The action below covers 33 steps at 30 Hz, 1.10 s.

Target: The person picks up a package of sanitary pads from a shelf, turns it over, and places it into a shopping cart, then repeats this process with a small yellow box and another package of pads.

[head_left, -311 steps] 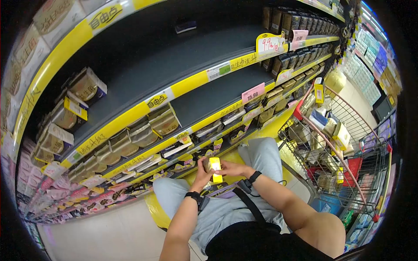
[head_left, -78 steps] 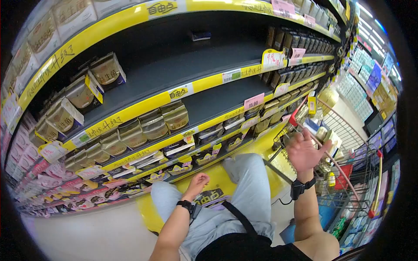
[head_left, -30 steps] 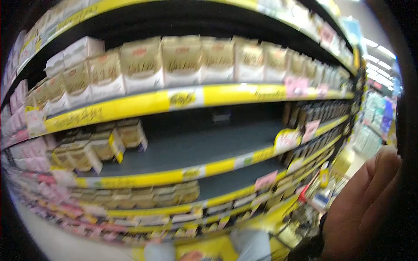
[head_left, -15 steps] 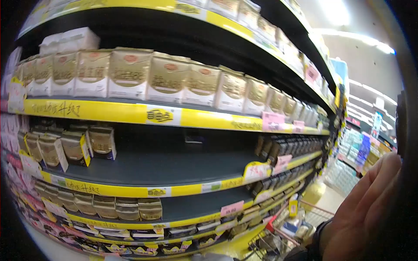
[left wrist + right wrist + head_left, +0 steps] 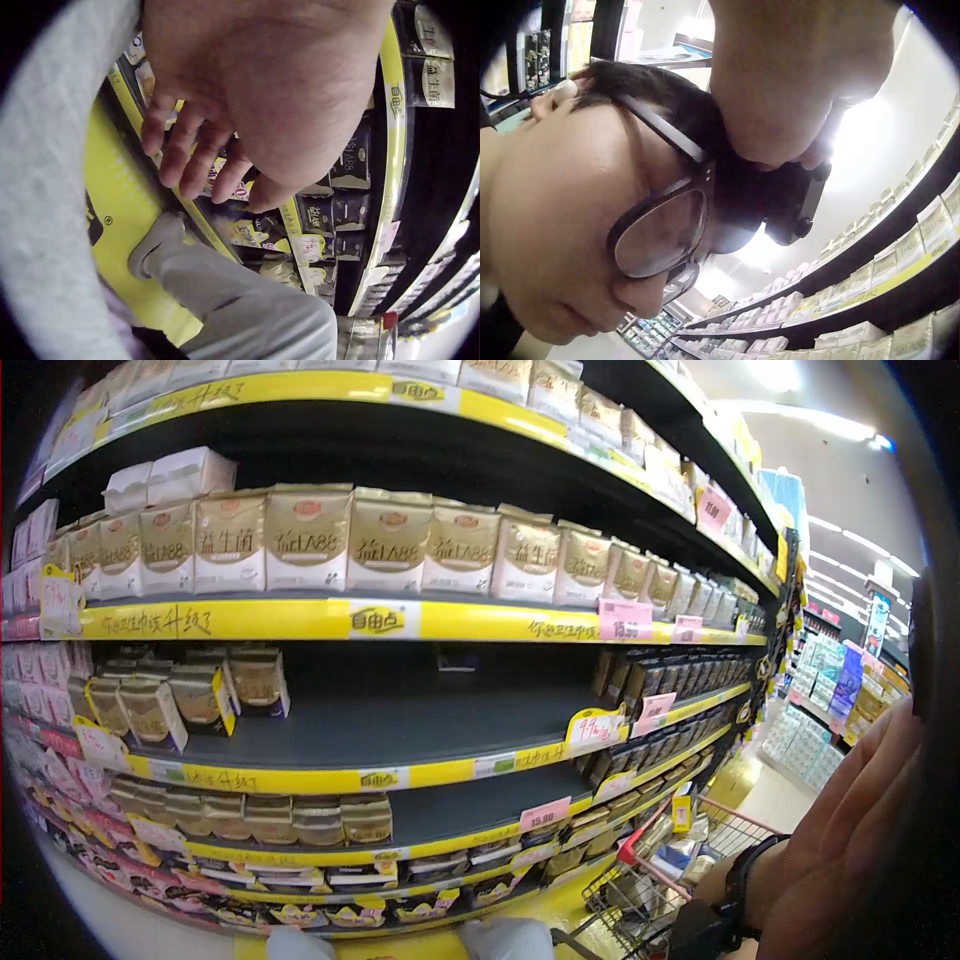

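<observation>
My right hand (image 5: pixel 840 840) is raised at the right edge of the head view, very close to the lens. From the right wrist view, this hand (image 5: pixel 799 67) holds the black head camera (image 5: pixel 757 199) on the wearer's head; most fingers are hidden behind the palm. Low over the lap, my left hand (image 5: pixel 262 90) hangs empty, palm toward the wrist camera and fingers loosely bent. Behind it stand shelves of dark packs (image 5: pixel 349 161). In the head view, gold-and-white packs (image 5: pixel 390 545) line the upper shelf, and brown-gold packs (image 5: pixel 260 680) stand at the left of the shelf below.
A wire shopping cart (image 5: pixel 740 825) with packs in it stands at lower right, near the grey-trousered knee (image 5: pixel 505 938). Yellow shelf edges (image 5: pixel 440 620) carry pink price tags (image 5: pixel 625 620). An aisle (image 5: pixel 770 780) runs off to the right.
Both hands held a small yellow pack at first; later they were apart and empty. My right hand then rose to the head camera. The view swung upward, blurred, and is now steadier.
</observation>
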Each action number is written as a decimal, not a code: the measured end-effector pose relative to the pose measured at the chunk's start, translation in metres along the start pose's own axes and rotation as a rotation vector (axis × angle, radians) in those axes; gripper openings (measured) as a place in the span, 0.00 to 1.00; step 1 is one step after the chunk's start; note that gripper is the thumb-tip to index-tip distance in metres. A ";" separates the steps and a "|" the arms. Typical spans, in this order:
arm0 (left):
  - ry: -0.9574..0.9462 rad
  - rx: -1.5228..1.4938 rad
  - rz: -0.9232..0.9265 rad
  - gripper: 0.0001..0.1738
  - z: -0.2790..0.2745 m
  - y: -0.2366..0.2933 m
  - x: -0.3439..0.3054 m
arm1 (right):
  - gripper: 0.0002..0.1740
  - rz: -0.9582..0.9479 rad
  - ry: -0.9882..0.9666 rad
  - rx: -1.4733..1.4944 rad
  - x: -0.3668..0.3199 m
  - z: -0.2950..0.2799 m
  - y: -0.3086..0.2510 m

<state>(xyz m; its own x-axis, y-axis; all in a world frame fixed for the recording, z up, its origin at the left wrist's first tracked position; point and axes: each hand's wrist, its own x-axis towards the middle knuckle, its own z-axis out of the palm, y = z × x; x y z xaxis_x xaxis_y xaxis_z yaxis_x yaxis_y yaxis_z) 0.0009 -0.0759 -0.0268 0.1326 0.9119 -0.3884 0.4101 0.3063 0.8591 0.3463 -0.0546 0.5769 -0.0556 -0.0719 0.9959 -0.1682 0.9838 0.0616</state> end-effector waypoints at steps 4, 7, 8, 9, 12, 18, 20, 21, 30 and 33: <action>-0.001 0.016 -0.049 0.11 0.005 -0.009 0.001 | 0.15 0.010 0.008 0.018 -0.002 0.001 0.001; 0.032 0.032 0.029 0.12 0.016 -0.042 0.021 | 0.15 0.018 0.004 0.042 -0.004 0.002 0.004; 0.046 0.011 0.068 0.13 0.020 -0.053 0.024 | 0.15 0.021 0.002 0.044 -0.005 0.002 0.004; 0.028 0.034 0.076 0.13 0.019 -0.051 0.024 | 0.15 0.024 0.009 0.047 -0.005 0.003 0.005; -0.036 -0.051 -0.118 0.14 -0.008 0.033 -0.020 | 0.15 0.051 0.016 0.064 -0.006 0.016 0.011; -0.191 0.068 -0.017 0.24 0.006 -0.049 0.043 | 0.15 0.124 -0.010 0.139 -0.009 0.043 0.035; -0.259 -0.032 -0.146 0.22 -0.010 -0.003 0.012 | 0.15 0.148 -0.011 0.158 -0.010 0.048 0.041; -0.199 0.049 -0.038 0.21 -0.006 -0.007 0.013 | 0.15 0.150 -0.012 0.162 -0.010 0.050 0.043; -0.213 0.053 -0.174 0.22 -0.007 -0.002 0.016 | 0.16 0.173 -0.003 0.183 -0.014 0.053 0.046; -0.184 0.098 -0.036 0.23 -0.005 -0.007 0.012 | 0.16 0.185 0.009 0.187 -0.017 0.055 0.043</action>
<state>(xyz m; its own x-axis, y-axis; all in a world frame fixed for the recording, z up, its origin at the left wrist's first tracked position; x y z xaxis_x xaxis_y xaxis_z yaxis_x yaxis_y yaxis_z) -0.0053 -0.0660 -0.0354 0.2753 0.8328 -0.4803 0.5023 0.3014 0.8105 0.2858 -0.0202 0.5590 -0.0936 0.1090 0.9896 -0.3354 0.9324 -0.1344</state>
